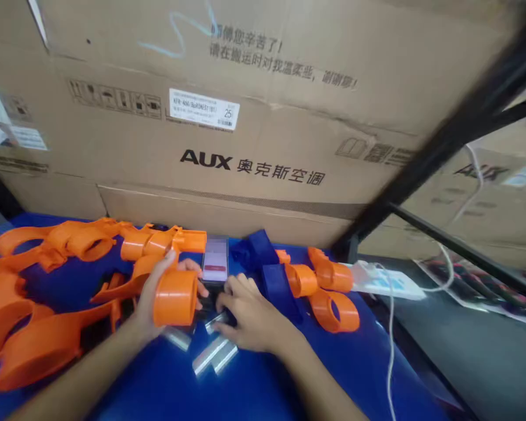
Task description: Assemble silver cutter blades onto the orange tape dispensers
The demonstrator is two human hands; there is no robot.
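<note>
My left hand is wrapped round an orange plastic part with a wide ring-shaped end, raised over the blue tabletop. Close by on the right, my right hand reaches down with curled fingers, thumb and forefinger apart. Its fingertips are over small dark pieces, which are blurred and partly covered. Several silver metal cylinders lie just below the fingers. A phone with a lit screen lies beyond both hands.
Many orange plastic parts are heaped at the left, with several more at the right. Dark blue pieces lie beside my right hand. Cardboard boxes stand behind. A black metal frame, white cable and power strip are at right.
</note>
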